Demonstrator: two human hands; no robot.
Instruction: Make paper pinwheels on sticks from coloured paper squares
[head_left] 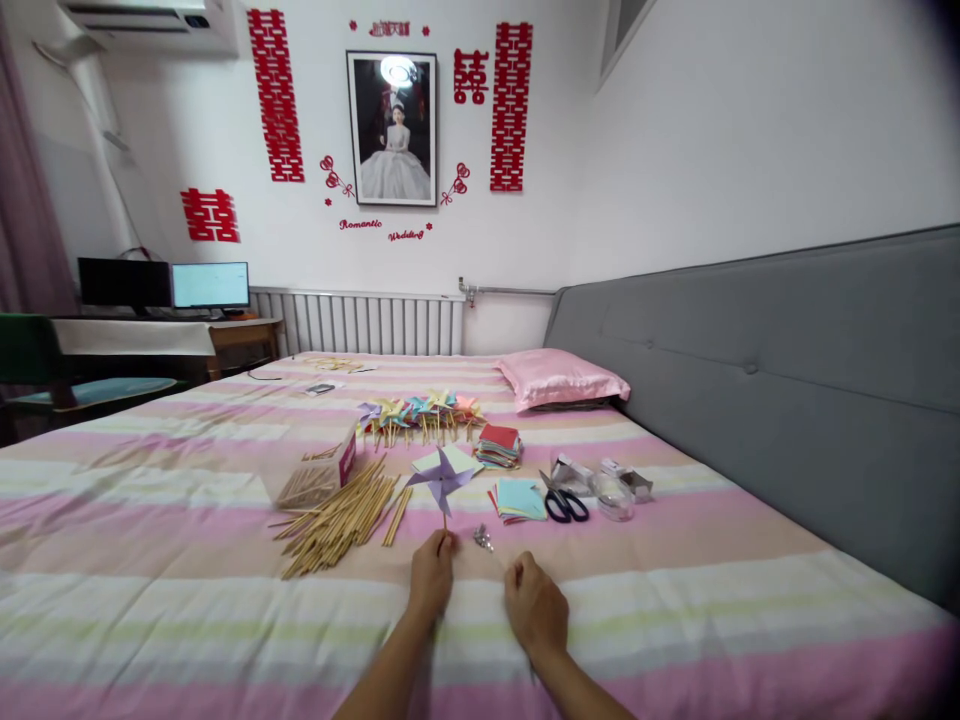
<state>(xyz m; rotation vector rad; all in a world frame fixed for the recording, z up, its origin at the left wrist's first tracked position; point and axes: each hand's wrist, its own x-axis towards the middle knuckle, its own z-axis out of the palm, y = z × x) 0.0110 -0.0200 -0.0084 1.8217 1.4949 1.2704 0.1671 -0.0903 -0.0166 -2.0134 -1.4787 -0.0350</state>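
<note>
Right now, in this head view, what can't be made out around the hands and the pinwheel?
- Left hand: fingers curl over the purple pinwheel stick; the grip is hidden.
- Right hand: seen from behind; anything it holds is hidden.
- Small shiny thing between the hands: too small to identify.
- Clear container by the scissors: contents unreadable.

Home bedroom, bed (675, 620), pillow (561, 378), wedding portrait (391, 128)
</note>
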